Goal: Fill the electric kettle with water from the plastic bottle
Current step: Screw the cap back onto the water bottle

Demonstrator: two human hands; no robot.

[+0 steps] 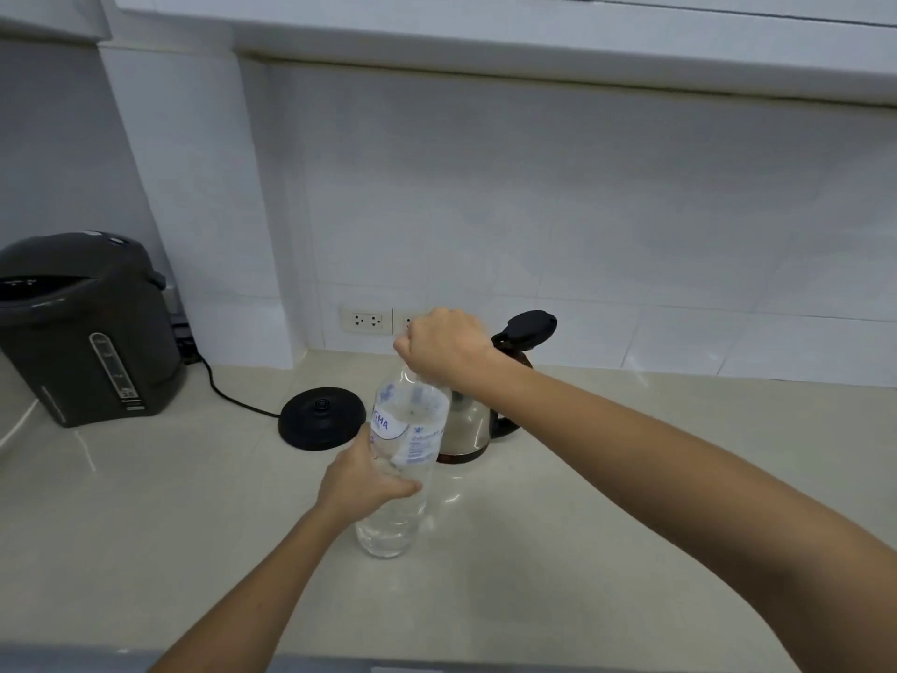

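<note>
At centre frame my right hand (444, 344) is closed over the cap of the plastic bottle (403, 459); my left hand (361, 478) wraps its middle. I'd hold the bottle firm while twisting. Just behind, the electric kettle (468, 425) stands lid-open beside its base (321, 417).

Clear plastic bottle (403, 459) upright on table (631, 478), part-filled; steel electric kettle (468, 429) just behind, black lid (531, 327) raised

bottle (405, 459) before kettle (468, 425), base (321, 417) left
</note>
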